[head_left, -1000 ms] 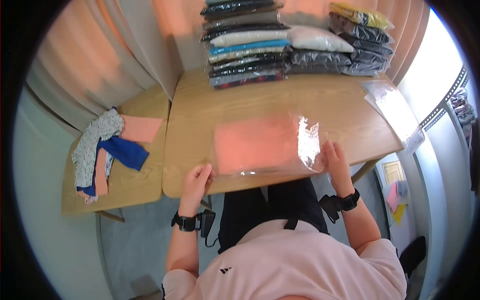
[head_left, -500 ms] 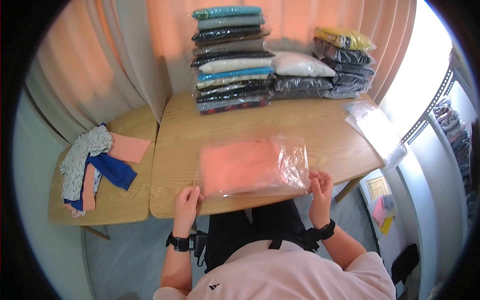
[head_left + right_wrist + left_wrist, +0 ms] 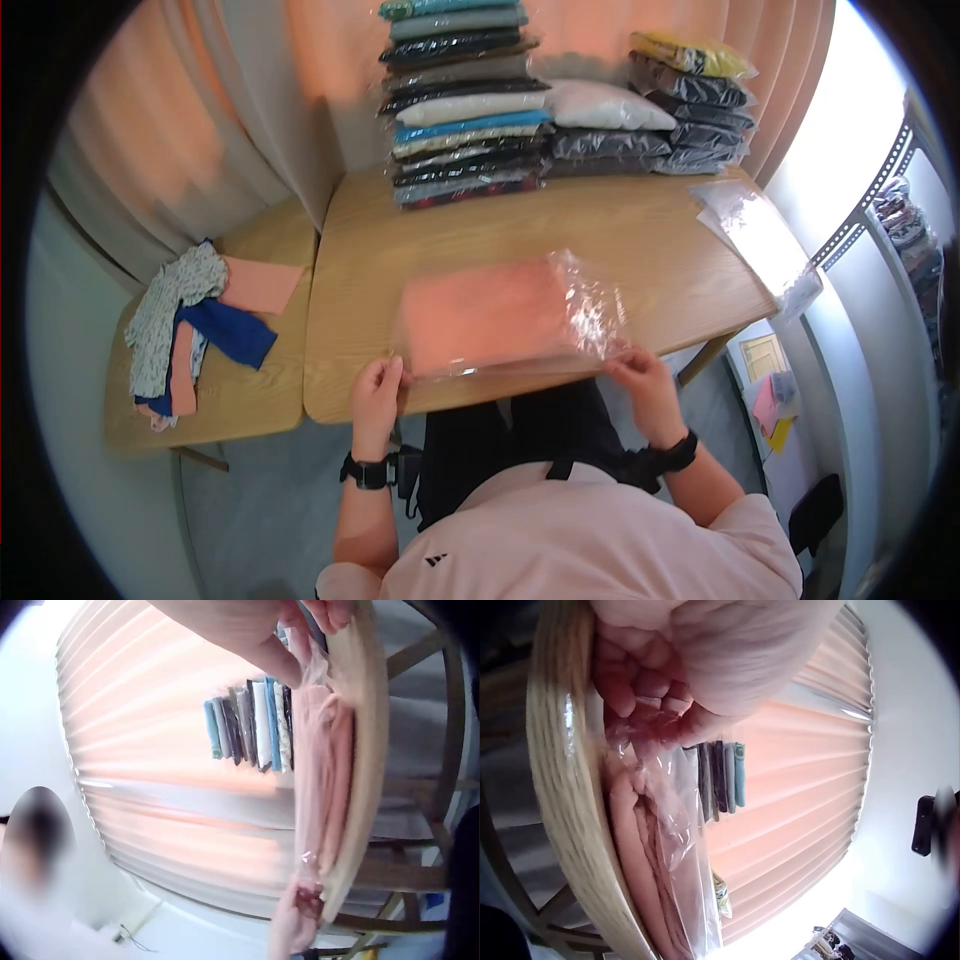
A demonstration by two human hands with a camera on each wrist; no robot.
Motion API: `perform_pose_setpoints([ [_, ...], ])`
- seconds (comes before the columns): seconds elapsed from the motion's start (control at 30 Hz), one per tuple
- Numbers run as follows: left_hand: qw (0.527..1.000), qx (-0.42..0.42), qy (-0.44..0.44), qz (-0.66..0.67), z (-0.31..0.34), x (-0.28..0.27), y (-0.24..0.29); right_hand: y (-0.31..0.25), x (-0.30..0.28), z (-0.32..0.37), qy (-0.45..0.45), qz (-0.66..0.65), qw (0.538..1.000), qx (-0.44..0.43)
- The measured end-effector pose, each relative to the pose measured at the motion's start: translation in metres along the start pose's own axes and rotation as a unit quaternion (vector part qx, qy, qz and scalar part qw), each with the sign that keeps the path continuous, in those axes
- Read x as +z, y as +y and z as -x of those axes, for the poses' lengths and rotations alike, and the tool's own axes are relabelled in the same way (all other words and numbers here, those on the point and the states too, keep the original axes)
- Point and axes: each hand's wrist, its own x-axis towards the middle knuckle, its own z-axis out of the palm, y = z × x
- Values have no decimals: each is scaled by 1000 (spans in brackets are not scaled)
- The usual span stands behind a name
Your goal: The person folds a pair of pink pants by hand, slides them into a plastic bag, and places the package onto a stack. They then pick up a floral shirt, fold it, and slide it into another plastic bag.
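A folded coral-pink garment (image 3: 480, 310) lies inside a clear plastic bag (image 3: 592, 305) at the front edge of the table. My left hand (image 3: 376, 395) pinches the bag's near left corner between thumb and fingers. In the left wrist view the gathered plastic (image 3: 649, 731) shows between those fingertips. At the near right corner, my right hand (image 3: 648, 390) grips the film with its fingers pointing inward. The right wrist view has the right hand (image 3: 255, 634) at the top, with the garment's folded layers (image 3: 326, 772) stretching toward the left hand (image 3: 291, 922).
At the back of the wooden table (image 3: 360, 250) stands a tall stack of bagged clothes (image 3: 465, 110), beside shorter bagged piles (image 3: 690, 105). Flat clear bags (image 3: 760, 240) lie at the right edge. Loose garments (image 3: 200, 320) are heaped on the left side table (image 3: 240, 415).
My right hand has shifted from the bag's right side to its near right corner, fingers turning inward. The left hand keeps its hold at the left corner. The head view has also shifted.
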Motion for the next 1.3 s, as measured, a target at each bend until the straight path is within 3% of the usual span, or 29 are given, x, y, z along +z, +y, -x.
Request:
perform_pose_setpoints([
  [0.07,1000,-1,-4,5,2,-3,0,-14,3,-6,-55,-35,997,51],
  [0.13,1000,5,-14,19,2,-3,4,-28,11,-15,-20,7,998,-57],
  [0.27,999,-5,5,34,2,0,3,-16,16,-39,-35,-16,996,-77],
  [0.33,1000,-2,13,18,5,3,9,-13,23,-47,37,66,988,-135],
  [0.43,999,7,32,-41,7,7,8,-13,35,-46,95,127,982,-105],
  [0.57,993,14,47,-108,3,6,3,-12,35,-48,107,166,980,-28],
  [0.67,996,-17,30,-81,1,5,5,-9,26,-50,97,161,982,10],
  [0.8,998,-13,16,-60,-3,4,-1,-6,12,-51,60,92,993,-31],
  [0.87,998,-22,9,-56,-3,3,-1,-15,6,-45,-27,-22,999,-36],
  [1.0,997,-39,11,-62,-1,3,1,-17,-12,-35,-109,10,994,-26],
  [1.07,998,-28,14,-57,-2,2,-2,-16,-19,-34,-171,137,971,-93],
  [1.1,998,-17,18,-53,-2,3,-4,-14,-19,-34,-169,138,971,-93],
  [1.17,999,-17,20,-40,-1,3,-5,-6,-20,-37,-141,166,958,-185],
  [1.3,999,-9,39,-10,2,5,0,-3,-9,-34,-101,105,976,-161],
])
